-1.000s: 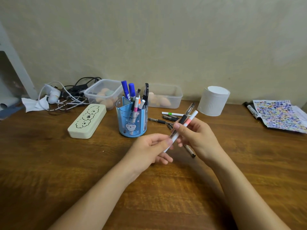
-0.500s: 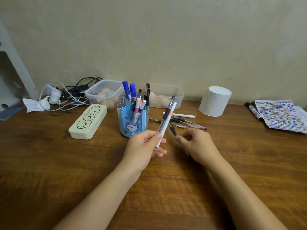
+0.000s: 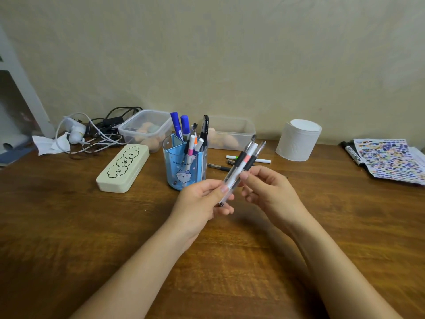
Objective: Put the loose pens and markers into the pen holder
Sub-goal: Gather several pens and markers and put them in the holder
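From my head camera: my left hand (image 3: 202, 201) pinches the low end of a bundle of pens (image 3: 241, 166), and my right hand (image 3: 266, 187) closes on it too, just right of the blue pen holder (image 3: 184, 166). Loose pens (image 3: 248, 158) lie behind on the table (image 3: 69, 226).

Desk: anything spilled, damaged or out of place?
Nothing spilled or damaged. A few loose pens lie on the table behind the hands, right of the blue pen holder. Left hand and right hand hold a bundle of pens.
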